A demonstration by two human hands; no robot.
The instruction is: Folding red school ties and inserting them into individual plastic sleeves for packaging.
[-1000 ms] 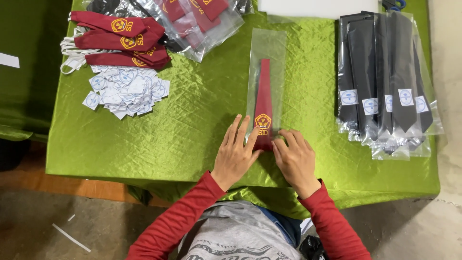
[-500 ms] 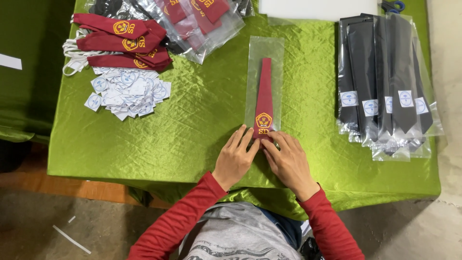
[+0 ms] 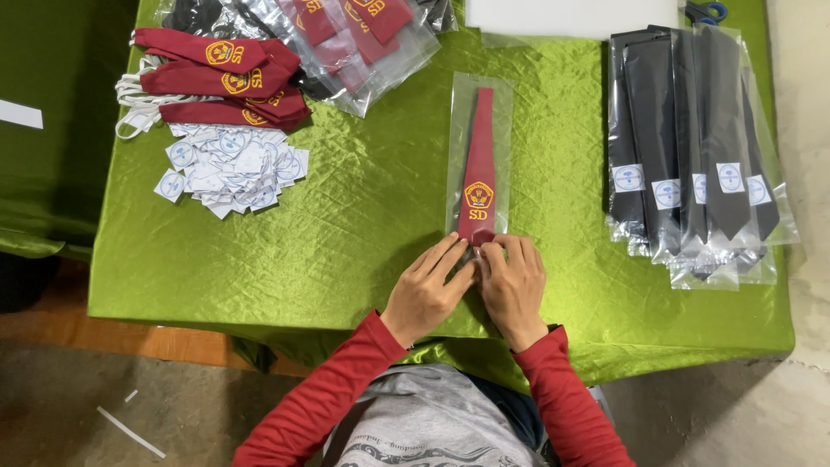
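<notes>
A dark red tie with a yellow emblem lies inside a clear plastic sleeve [image 3: 478, 164] on the green cloth, pointing toward me. My left hand [image 3: 426, 290] and my right hand [image 3: 512, 284] rest side by side at the sleeve's near end, fingertips pressing on its bottom edge just below the tie's tip. The very end of the sleeve is hidden under my fingers. Both sleeves of my top are red.
Loose red ties [image 3: 220, 78] and a heap of small white round labels [image 3: 229, 166] lie at the left. Bagged red ties [image 3: 354, 35] sit at the top. Several bagged black ties [image 3: 692, 147] lie at the right. The green table [image 3: 346, 233] ends near my body.
My hands have drawn closer together at the sleeve's near end, the right hand sliding left until the fingertips nearly meet. The sleeve and tie stay in place.
</notes>
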